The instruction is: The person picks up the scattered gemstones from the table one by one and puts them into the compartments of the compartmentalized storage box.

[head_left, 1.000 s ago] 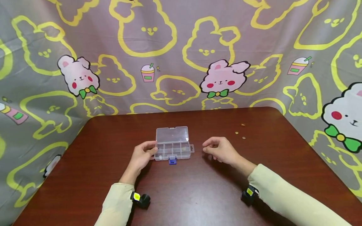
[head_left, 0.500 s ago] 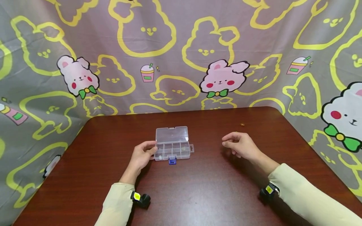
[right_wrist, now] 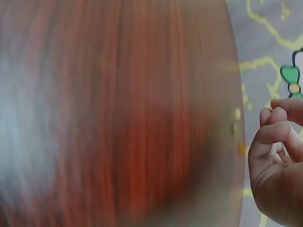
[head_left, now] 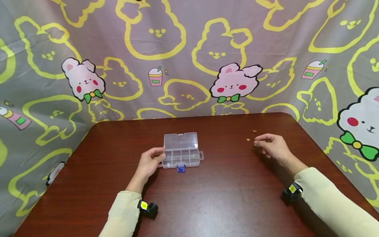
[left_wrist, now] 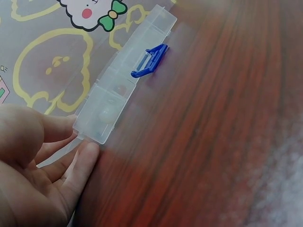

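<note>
My left hand grips the left end of a clear plastic compartment box, thumb in front and fingers behind. The box's lid stands raised, and a blue latch hangs from its front. A whitish bead lies in the compartment nearest that hand, and a small reddish piece shows beside it. My right hand hovers over the table at the right, fingers bent and thumb near the index finger. Its fingertips are beside a small yellow piece and overlap the place of a greyish piece.
A small orange piece lies a little farther back. The brown wooden table has a rounded far edge. Behind it hangs a grey curtain with bunny prints. A black wrist camera sits under the right sleeve.
The right hand has moved right, away from the box to the small pieces. The left hand and the box have stayed in place.
</note>
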Demonstrator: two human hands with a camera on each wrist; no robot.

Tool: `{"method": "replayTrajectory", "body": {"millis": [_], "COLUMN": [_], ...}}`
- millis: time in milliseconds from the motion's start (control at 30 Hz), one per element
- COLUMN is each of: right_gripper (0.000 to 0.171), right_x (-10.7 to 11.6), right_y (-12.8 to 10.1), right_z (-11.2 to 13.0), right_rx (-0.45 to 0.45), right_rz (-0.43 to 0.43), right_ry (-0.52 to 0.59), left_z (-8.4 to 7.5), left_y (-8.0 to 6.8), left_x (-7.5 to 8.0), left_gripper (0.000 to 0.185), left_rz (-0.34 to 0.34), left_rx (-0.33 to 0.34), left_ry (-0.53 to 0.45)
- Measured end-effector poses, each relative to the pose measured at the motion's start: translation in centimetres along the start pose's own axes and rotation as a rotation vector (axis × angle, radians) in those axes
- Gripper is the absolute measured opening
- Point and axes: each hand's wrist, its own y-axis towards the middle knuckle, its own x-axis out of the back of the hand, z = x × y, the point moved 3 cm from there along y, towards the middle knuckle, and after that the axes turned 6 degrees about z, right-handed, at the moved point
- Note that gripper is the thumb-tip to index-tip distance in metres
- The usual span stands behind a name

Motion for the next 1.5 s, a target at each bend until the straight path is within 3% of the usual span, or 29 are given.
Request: {"method": "replayTrajectory", "body": {"millis": [533, 1000, 1500], "right_gripper": [0.039, 0.036, 0.038], "right_x": [2.0, 1.4, 1.2], "right_y": [0.6, 1.5, 1.7], "right_z": [-1.2, -1.5, -1.3], "right_rx": [-0.032, -0.034, -0.062], "right_rz": [-0.039, -0.008, 0.042], "right_ry": [-0.072, -0.192, -0.197], "left_z": [0.0, -0.1, -0.1], "left_y": [0.0, 0.0, 0.0], "left_x": [0.0, 0.1, 0.0], "left_gripper": [0.028, 0.028, 0.029], "left_rz": [-0.006, -0.007, -0.009], "left_rx": [0.012, 0.012, 0.014], "left_ry": [0.011, 0.002, -0.005]}}
